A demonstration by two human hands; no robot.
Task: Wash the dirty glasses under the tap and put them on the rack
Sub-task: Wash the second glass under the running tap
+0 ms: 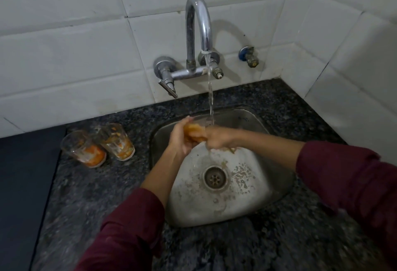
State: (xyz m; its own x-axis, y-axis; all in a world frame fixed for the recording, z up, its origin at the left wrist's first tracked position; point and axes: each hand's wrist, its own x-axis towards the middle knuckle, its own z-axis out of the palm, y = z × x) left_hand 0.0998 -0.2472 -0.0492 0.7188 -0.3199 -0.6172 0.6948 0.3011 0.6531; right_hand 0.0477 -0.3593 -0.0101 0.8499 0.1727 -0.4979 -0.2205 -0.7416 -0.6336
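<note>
A dirty glass [194, 131] with orange residue is held over the steel sink [277, 186], right under the running stream from the chrome tap [198, 27]. My left hand [179, 141] wraps around its outside from the left. My right hand [221, 138] presses against it from the right; its fingers look pushed into or over the glass, partly hidden. Murky water runs off below the hands. Two more dirty glasses stand on the counter left of the sink: one [82, 149] farther left, one [117, 141] beside it, both smeared orange inside.
Dark speckled granite counter [103, 186] surrounds the sink. A dark flat surface [23, 184] lies at the far left. White tiled walls form a corner at the right. A small blue-handled valve [248, 55] sticks out of the wall. The drain [215, 177] sits mid-basin. No rack is in view.
</note>
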